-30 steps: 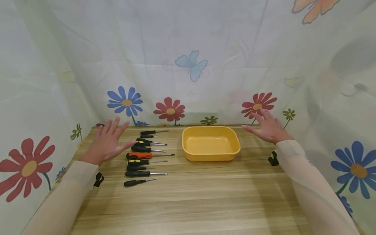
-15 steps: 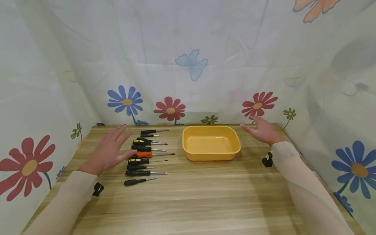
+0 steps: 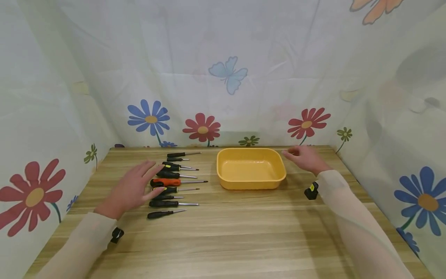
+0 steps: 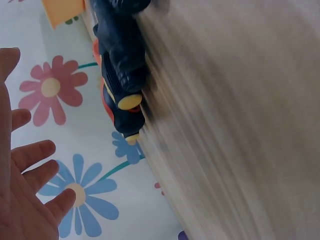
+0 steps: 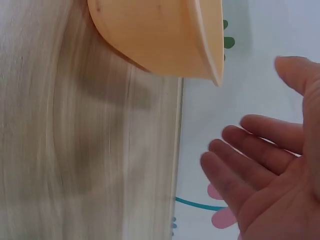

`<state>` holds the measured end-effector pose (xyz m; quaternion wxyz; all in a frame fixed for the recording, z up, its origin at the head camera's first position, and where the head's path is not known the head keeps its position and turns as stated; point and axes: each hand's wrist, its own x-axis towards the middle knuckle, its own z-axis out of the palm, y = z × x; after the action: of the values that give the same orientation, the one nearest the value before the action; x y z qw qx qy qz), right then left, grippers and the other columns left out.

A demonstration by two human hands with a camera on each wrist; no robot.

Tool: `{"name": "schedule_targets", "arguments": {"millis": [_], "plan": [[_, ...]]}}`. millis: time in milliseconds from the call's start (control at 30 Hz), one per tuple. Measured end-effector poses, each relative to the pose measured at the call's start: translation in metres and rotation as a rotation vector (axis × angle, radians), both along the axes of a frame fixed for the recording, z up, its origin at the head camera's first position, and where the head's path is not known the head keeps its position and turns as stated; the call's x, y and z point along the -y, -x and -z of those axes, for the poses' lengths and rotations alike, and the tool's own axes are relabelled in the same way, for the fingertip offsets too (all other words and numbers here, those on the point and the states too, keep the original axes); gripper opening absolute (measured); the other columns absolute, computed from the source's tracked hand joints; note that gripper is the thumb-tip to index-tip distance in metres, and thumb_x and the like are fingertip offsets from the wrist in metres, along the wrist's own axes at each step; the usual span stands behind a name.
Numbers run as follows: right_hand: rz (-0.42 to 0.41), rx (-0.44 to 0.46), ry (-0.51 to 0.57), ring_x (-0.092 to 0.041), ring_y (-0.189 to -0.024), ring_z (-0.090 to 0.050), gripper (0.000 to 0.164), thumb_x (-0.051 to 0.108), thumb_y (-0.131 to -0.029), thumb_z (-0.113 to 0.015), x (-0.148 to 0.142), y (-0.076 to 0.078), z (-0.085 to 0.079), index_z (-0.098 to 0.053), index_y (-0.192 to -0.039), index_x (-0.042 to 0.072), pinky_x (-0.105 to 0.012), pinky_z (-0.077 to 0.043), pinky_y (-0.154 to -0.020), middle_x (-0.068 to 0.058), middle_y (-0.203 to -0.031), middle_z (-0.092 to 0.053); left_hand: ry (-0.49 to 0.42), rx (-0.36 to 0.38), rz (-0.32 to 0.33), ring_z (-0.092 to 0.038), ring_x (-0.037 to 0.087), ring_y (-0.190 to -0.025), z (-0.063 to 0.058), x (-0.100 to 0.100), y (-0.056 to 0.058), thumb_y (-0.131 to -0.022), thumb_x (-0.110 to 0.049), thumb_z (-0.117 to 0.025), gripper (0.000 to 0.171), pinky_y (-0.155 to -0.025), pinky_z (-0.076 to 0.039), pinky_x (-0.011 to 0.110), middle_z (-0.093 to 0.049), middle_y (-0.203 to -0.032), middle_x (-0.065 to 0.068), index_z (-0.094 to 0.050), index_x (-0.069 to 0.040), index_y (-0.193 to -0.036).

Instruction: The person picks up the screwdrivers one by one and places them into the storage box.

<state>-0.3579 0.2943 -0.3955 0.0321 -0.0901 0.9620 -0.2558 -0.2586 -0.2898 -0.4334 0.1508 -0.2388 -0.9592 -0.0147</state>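
My left hand [image 3: 130, 190] hovers at the handle ends of a column of screwdrivers, fingers spread and nothing held. Its thumb and index fingertip overlap some black-and-yellow handles in the head view. Among them lies an orange-and-black screwdriver [image 3: 167, 182]; a small black screwdriver [image 3: 162, 214] is nearest the front. All shafts point right. In the left wrist view, dark handles [image 4: 122, 75] show beyond the fingers. My right hand [image 3: 308, 159] is just right of the yellow basin [image 3: 251, 185], fingers relaxed and holding nothing. The right wrist view shows its fingers apart from the basin's wall [image 5: 150, 35].
A wood-grain table [image 3: 223, 240] carries everything. Flower-printed cloth [image 3: 223, 104] rises behind it and along both sides. Black wrist-camera mounts [image 3: 117, 235] sit under the sleeves.
Both hands have come down toward the table. The left has shifted slightly right over the screwdriver handles; the right has drawn closer to the basin, its fingers less spread. The screwdrivers and basin stay put.
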Motion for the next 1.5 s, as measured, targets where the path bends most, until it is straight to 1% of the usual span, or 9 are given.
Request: {"name": "schedule_targets", "arguments": {"millis": [133, 267, 333, 500, 700, 900, 1133, 1267, 1500], "plan": [[0.01, 0.065, 0.024, -0.036, -0.117, -0.063, 0.076, 0.07, -0.097, -0.05, 0.004, -0.001, 0.004, -0.063, -0.137, 0.007, -0.054, -0.054, -0.101, -0.019, -0.134, -0.066, -0.002, 0.0, 0.001, -0.045, 0.044, -0.141, 0.004, -0.001, -0.006, -0.091, -0.057, -0.07, 0.078, -0.115, -0.038, 0.064, -0.048, -0.153, 0.02, -0.048, -0.014, -0.153], [0.025, 0.109, 0.062, -0.033, -0.111, -0.065, 0.06, 0.056, -0.102, -0.055, 0.007, -0.002, 0.005, -0.064, -0.134, 0.007, -0.048, -0.057, -0.096, -0.018, -0.13, -0.067, -0.008, 0.019, 0.008, -0.049, 0.042, -0.138, 0.003, -0.002, -0.013, -0.09, -0.058, -0.071, 0.078, -0.113, -0.04, 0.063, -0.05, -0.152, 0.019, -0.05, -0.015, -0.152], [0.034, 0.12, 0.07, -0.032, -0.11, -0.066, 0.054, 0.05, -0.103, -0.057, 0.008, -0.001, 0.005, -0.065, -0.134, 0.007, -0.047, -0.058, -0.096, -0.018, -0.129, -0.067, -0.002, 0.031, 0.008, -0.051, 0.042, -0.136, 0.002, -0.005, -0.016, -0.091, -0.059, -0.07, 0.079, -0.112, -0.042, 0.063, -0.051, -0.151, 0.019, -0.049, -0.015, -0.152], [0.051, 0.143, 0.091, -0.033, -0.109, -0.065, 0.048, 0.043, -0.103, -0.06, 0.013, -0.001, 0.007, -0.066, -0.132, 0.007, -0.047, -0.057, -0.098, -0.018, -0.127, -0.067, 0.021, 0.043, 0.009, -0.055, 0.043, -0.133, 0.002, -0.01, -0.024, -0.091, -0.059, -0.069, 0.081, -0.109, -0.044, 0.063, -0.054, -0.146, 0.02, -0.045, -0.015, -0.155], [0.072, 0.212, 0.161, -0.031, -0.109, -0.069, 0.045, 0.036, -0.102, -0.063, 0.019, -0.004, 0.006, -0.066, -0.133, 0.002, -0.044, -0.057, -0.099, -0.02, -0.129, -0.067, 0.016, 0.033, 0.015, -0.062, 0.038, -0.121, 0.006, -0.011, -0.028, -0.091, -0.058, -0.07, 0.079, -0.104, -0.05, 0.059, -0.06, -0.136, 0.017, -0.048, -0.014, -0.153], [0.097, 0.257, 0.243, -0.028, -0.103, -0.072, 0.041, 0.028, -0.101, -0.067, 0.019, -0.002, 0.01, -0.067, -0.13, 0.0, -0.04, -0.06, -0.094, -0.021, -0.126, -0.068, 0.019, 0.094, -0.006, -0.058, 0.039, -0.127, 0.005, -0.01, -0.032, -0.09, -0.061, -0.07, 0.08, -0.106, -0.048, 0.061, -0.058, -0.142, 0.017, -0.049, -0.015, -0.152], [0.102, 0.28, 0.248, -0.024, -0.096, -0.073, 0.04, 0.025, -0.1, -0.068, 0.019, 0.0, 0.015, -0.066, -0.13, -0.002, -0.037, -0.062, -0.089, -0.021, -0.123, -0.069, -0.002, 0.136, 0.02, -0.058, 0.04, -0.128, 0.006, -0.007, -0.036, -0.089, -0.059, -0.072, 0.081, -0.104, -0.05, 0.06, -0.057, -0.144, 0.017, -0.047, -0.016, -0.153], [0.116, 0.292, 0.248, -0.026, -0.099, -0.074, 0.039, 0.022, -0.101, -0.067, 0.02, 0.001, 0.013, -0.066, -0.131, -0.002, -0.039, -0.061, -0.09, -0.022, -0.125, -0.068, -0.012, 0.157, 0.017, -0.057, 0.041, -0.129, 0.007, -0.006, -0.038, -0.09, -0.059, -0.071, 0.08, -0.104, -0.05, 0.061, -0.058, -0.144, 0.018, -0.048, -0.015, -0.152], [0.155, 0.362, 0.289, -0.03, -0.104, -0.073, 0.041, 0.017, -0.1, -0.067, 0.023, 0.003, 0.007, -0.063, -0.135, -0.003, -0.043, -0.058, -0.095, -0.024, -0.13, -0.065, 0.006, 0.168, 0.003, -0.058, 0.04, -0.127, 0.005, -0.006, -0.04, -0.092, -0.059, -0.068, 0.076, -0.104, -0.05, 0.06, -0.059, -0.141, 0.019, -0.05, -0.015, -0.151]]}}
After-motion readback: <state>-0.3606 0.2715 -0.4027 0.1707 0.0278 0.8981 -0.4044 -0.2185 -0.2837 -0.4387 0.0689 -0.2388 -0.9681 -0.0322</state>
